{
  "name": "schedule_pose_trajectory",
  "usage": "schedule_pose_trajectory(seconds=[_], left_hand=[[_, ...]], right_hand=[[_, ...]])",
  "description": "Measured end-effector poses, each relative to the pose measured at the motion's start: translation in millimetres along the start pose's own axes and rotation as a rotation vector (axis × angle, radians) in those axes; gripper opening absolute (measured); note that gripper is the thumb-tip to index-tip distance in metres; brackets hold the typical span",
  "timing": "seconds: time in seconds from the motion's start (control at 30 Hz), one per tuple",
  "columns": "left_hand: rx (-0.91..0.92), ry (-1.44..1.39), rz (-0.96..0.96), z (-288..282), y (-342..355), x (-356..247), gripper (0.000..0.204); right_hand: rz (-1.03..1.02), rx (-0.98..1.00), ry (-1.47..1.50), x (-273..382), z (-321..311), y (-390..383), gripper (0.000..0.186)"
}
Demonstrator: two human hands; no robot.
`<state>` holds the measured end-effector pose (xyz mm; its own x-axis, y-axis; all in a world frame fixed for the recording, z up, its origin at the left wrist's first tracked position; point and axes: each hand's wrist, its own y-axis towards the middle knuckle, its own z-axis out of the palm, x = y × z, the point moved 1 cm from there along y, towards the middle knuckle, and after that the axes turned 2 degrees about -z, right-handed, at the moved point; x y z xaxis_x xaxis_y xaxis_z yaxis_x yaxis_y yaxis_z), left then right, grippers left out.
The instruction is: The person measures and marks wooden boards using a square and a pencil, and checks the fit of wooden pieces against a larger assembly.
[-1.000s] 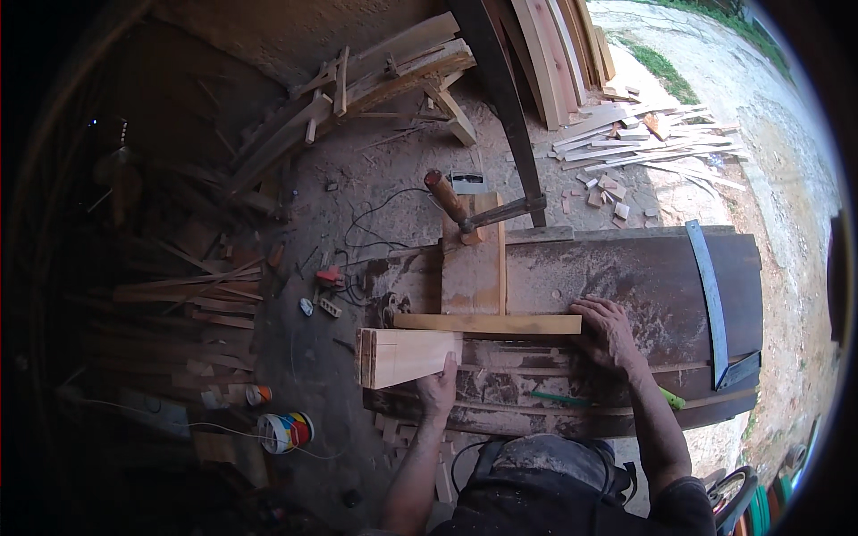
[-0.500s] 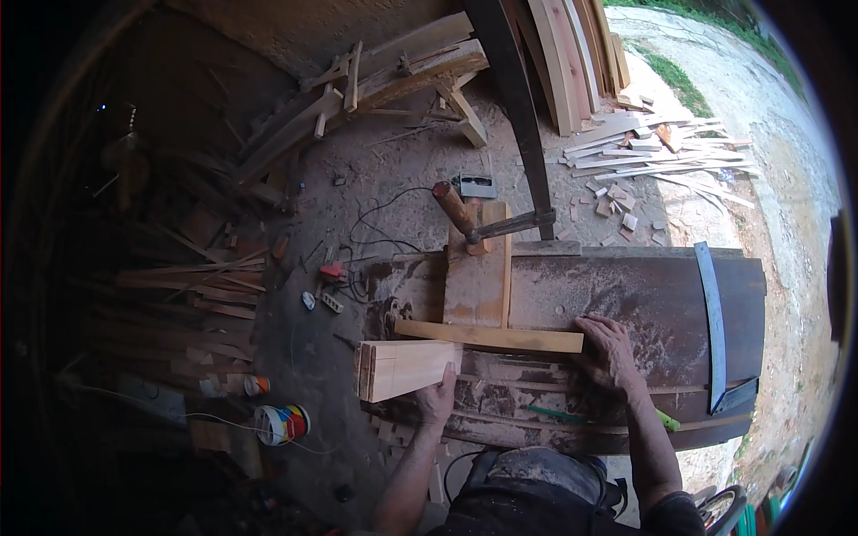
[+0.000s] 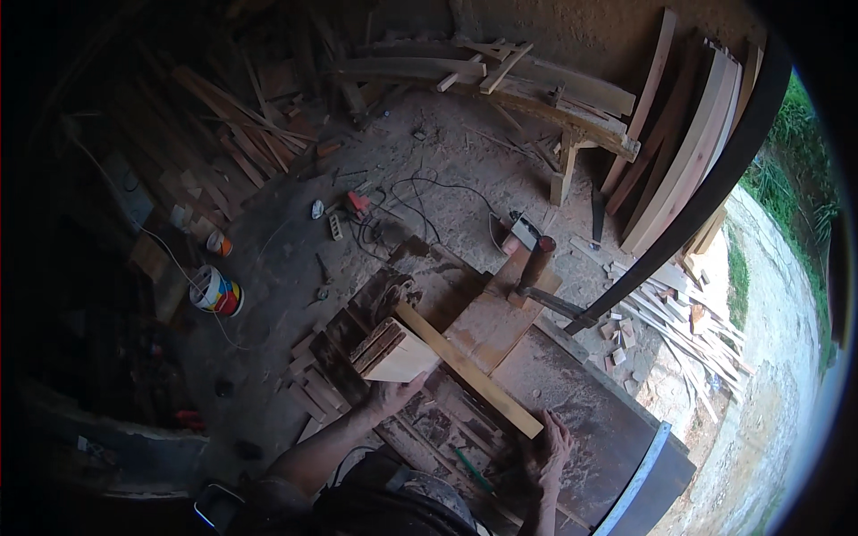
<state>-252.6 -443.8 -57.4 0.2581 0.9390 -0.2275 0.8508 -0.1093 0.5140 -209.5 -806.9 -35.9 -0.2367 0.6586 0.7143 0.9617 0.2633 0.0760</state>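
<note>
My left hand (image 3: 399, 393) grips the near side of a wooden block (image 3: 399, 359), which looks like boards stacked face to face, with rough dark layers at its left end. The block is beside a long pale wood strip (image 3: 469, 368) on the dusty dark worktable (image 3: 581, 415). At the strip's near right end rests my right hand (image 3: 549, 447), fingers stretched and holding nothing visible; whether it touches the strip is hard to tell. Across the strip's far side lies a wide board (image 3: 500, 313), under a bar clamp with a round wooden handle (image 3: 536, 261).
A metal square (image 3: 636, 478) lies at the table's right end, a green pencil-like stick (image 3: 474, 469) near my right forearm. Cords and a power strip (image 3: 335, 226) are on the floor. A paint bucket (image 3: 217, 290) stands left; offcuts (image 3: 684, 313) lie right, a wooden bench (image 3: 536, 98) behind.
The view has swung left, so the table now appears slanted. My left hand still holds the block and my right hand stays by the strip's end.
</note>
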Motion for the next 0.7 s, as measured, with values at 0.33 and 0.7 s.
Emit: schedule_pose_trajectory(seconds=[0.33, 0.7], left_hand=[[0.053, 0.045, 0.002, 18.4, -28.7, 13.4, 0.058], [0.054, -0.111, -0.134, 16.6, -18.6, 8.2, 0.049]], right_hand=[[0.049, 0.023, 0.007, 8.1, -6.1, 5.2, 0.051], [0.019, 0.006, -0.013, 2.0, -3.8, 3.3, 0.054]])
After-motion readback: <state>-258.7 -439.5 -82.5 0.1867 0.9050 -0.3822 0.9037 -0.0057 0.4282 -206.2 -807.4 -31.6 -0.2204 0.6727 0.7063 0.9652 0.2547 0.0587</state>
